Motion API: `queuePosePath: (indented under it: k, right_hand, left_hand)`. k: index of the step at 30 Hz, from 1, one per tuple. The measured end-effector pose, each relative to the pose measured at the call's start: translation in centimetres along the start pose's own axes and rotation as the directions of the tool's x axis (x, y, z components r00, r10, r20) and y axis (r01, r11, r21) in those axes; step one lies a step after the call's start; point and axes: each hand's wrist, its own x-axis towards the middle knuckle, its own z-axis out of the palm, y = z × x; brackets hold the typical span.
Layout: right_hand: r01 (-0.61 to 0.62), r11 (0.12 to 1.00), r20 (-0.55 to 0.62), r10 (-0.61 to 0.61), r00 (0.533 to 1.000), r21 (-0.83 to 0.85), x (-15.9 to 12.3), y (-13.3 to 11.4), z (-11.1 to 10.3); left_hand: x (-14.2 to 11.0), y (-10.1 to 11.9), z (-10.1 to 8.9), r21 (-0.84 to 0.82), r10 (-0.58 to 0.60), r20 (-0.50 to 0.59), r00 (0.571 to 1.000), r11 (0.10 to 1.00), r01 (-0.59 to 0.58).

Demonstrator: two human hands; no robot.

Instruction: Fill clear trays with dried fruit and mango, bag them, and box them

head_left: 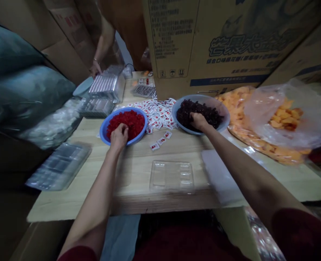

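Note:
My left hand (119, 136) is over a blue bowl (104, 135) heaped with small red pieces (132, 120), perhaps dried fruit. Its fingers are curled closed at the near side of the heap, and what they pinch is hidden. In a second, pale blue bowl (224, 115) lie dark, almost black pieces (195, 107). My right hand (199, 121) reaches into them with its fingers bent together, fingertips out of sight. Between my forearms a clear plastic tray (171, 177) with compartments rests near the table's front edge. Small printed sachets (163, 112) are piled between the bowls, and several lie loose nearer me.
A large carton (176, 43) stands behind the bowls. Bags of orange pieces (269, 145) lie at the right. Stacked clear trays (59, 166) sit at the left, with more stacks (106, 87) farther back, where another person's hand (95, 68) touches them. A whitish sheet (220, 177) lies beneath my right forearm.

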Motion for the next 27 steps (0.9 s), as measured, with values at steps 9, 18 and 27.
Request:
queuePosePath:
  k: [9, 18, 27]
  right_hand:
    - [-0.033, 0.995, -0.092, 0.042, 0.995, 0.095, -2.2, -0.1, -1.2]
    - [0.214, 0.684, -0.239, -0.059, 0.969, 0.698, -13.8, -0.8, -2.5]
    - [0.428, 0.748, -0.141, -0.418, 0.897, 0.507, -22.9, -4.8, 4.7]
  left_hand:
    - [-11.1, 13.0, 2.7, -0.618, 0.372, 0.19, 0.909, 0.765, -0.184]
    - [-16.9, 15.8, 8.2, -0.632, 0.541, 0.271, 0.796, 0.724, -0.277]
    - [-5.9, 5.2, -1.3, -0.179, 0.07, -0.178, 0.982, 0.978, -0.102]
